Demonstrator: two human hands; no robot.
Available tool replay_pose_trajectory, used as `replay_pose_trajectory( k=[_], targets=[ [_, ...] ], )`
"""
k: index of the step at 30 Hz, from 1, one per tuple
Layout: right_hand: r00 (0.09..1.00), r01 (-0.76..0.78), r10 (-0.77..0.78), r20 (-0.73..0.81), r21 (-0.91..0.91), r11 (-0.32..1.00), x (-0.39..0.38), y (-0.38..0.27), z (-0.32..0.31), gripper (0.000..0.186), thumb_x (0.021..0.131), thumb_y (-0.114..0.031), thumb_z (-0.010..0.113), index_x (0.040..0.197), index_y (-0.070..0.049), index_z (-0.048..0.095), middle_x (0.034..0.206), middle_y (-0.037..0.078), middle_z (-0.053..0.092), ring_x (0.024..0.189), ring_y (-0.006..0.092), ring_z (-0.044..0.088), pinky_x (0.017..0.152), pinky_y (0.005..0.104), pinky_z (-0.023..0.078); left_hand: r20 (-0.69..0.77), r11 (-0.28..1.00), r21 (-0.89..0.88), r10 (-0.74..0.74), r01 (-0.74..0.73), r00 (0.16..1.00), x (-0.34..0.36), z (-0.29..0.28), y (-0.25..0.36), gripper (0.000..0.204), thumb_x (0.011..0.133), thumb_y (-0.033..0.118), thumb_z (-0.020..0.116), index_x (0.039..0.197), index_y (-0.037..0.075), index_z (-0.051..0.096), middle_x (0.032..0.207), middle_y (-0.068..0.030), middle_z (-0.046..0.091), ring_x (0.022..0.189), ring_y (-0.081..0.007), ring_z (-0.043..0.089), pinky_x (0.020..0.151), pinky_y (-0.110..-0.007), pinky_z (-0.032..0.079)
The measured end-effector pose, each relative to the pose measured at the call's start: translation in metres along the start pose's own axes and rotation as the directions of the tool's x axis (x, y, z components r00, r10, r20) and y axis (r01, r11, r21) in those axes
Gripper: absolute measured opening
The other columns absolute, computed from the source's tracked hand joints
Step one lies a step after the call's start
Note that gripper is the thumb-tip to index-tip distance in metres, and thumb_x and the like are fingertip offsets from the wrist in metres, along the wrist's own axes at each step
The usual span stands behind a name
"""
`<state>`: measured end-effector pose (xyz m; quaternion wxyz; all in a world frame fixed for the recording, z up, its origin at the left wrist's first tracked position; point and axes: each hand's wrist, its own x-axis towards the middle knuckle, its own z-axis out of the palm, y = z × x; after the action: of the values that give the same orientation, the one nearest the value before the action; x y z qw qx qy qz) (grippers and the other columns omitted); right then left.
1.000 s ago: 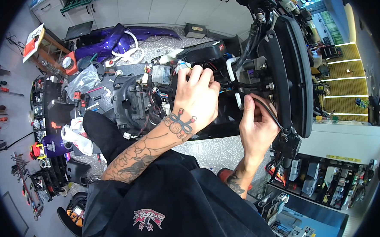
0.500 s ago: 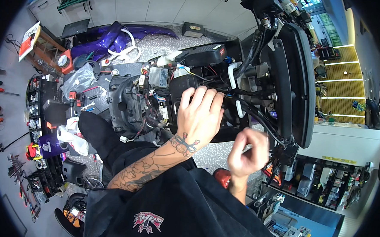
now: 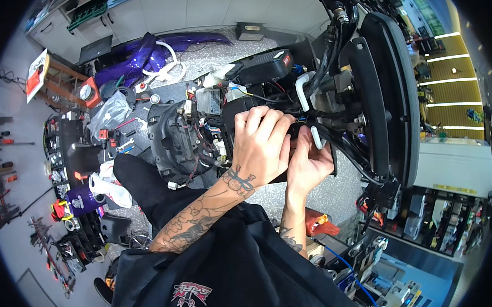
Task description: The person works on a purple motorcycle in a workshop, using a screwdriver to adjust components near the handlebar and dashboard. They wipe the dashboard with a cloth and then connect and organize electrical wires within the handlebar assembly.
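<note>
A partly stripped scooter with bare wiring lies open in front of me. My left hand (image 3: 261,144), on a tattooed forearm, is closed over its middle, fingers curled down beside a black box (image 3: 239,105). Close against it is my right hand (image 3: 309,164), thumb and fingers drawn together at the dark wires (image 3: 301,119) between two white-tipped bent tubes (image 3: 303,92). The fingertips of both hands are partly hidden, and what they pinch cannot be made out. To the left are a silver finned part (image 3: 209,101) and a loose bundle of connectors (image 3: 214,130).
A black curved scooter panel (image 3: 391,101) stands on the right, with thick cables (image 3: 343,143) running to it. Purple body panels (image 3: 149,55) lie at the back. Left on the floor are a red drill (image 3: 104,136), a plastic bag (image 3: 110,113) and tools. An orange-red object (image 3: 321,223) sits beside my right forearm.
My right hand has moved up and left from beside the scooter to the wires next to my left hand. The left hand stays at the same part; the view has shifted slightly.
</note>
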<state>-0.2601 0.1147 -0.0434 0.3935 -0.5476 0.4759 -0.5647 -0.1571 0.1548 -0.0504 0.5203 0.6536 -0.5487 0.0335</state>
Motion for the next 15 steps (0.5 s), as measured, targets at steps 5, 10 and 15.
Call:
replay_pose_trajectory(
  k=[5, 10, 15],
  targets=[
    [0.992, 0.12, -0.126, -0.016, -0.203, 0.972, 0.003, 0.003, 0.01, 0.018, 0.097, -0.003, 0.083, 0.083, 0.006, 0.076, 0.072, 0.001, 0.073, 0.064, 0.004, 0.059, 0.057, 0.0243, 0.046, 0.002, 0.999, -0.031, -0.031, 0.031, 1.0, 0.0, 0.0, -0.003, 0.041, 0.077, 0.013, 0.078, 0.117, 0.009, 0.076, 0.112, -0.003, 0.072, 0.112, -0.0291, 0.062, 0.095, -0.045, 0.041],
    [0.986, 0.163, -0.166, 0.0, -0.205, 0.965, 0.002, 0.004, 0.01, 0.016, 0.096, -0.003, 0.083, 0.084, 0.006, 0.077, 0.071, 0.0, 0.072, 0.06, 0.0031, 0.058, 0.053, 0.0231, 0.044, 0.059, 0.995, -0.095, 0.025, -0.019, 0.998, 0.01, -0.014, -0.007, 0.046, 0.076, 0.013, 0.08, 0.122, 0.009, 0.077, 0.114, -0.0026, 0.072, 0.112, -0.0285, 0.062, 0.093, -0.043, 0.042],
    [0.997, 0.076, -0.071, 0.025, -0.299, 0.951, -0.002, 0.005, 0.001, 0.012, 0.094, -0.004, 0.083, 0.088, 0.005, 0.077, 0.071, -0.001, 0.071, 0.06, 0.0019, 0.058, 0.053, 0.0197, 0.044, 0.338, 0.927, -0.371, 0.086, 0.049, 0.937, 0.023, -0.056, -0.027, 0.053, 0.078, 0.013, 0.085, 0.128, 0.0, 0.073, 0.125, -0.0136, 0.07, 0.118, -0.0348, 0.06, 0.101, -0.049, 0.05]
  ],
)
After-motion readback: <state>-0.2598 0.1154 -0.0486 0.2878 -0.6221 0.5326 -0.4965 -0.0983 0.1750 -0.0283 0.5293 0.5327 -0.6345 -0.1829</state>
